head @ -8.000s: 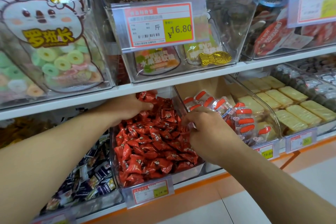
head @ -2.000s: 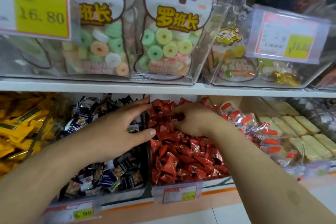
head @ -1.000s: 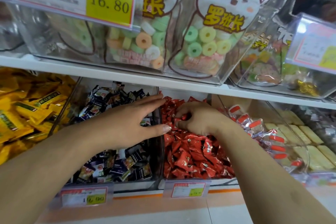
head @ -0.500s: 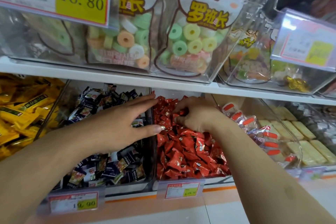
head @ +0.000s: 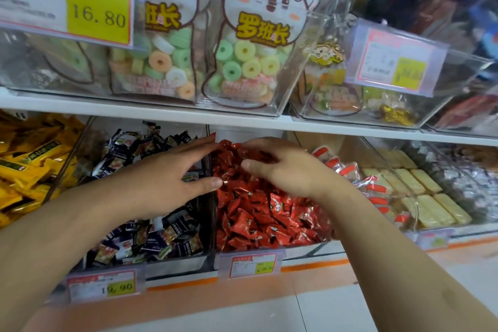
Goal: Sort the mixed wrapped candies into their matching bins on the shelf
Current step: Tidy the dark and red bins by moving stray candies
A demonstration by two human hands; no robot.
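Right hand (head: 291, 170) uncurled, red candies (head: 258, 215) fill bin (head: 213, 253)

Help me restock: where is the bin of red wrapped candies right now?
In the head view the bin of red wrapped candies sits centre on the lower shelf, between the dark-wrapped candies and the orange-striped packets, under both hands.
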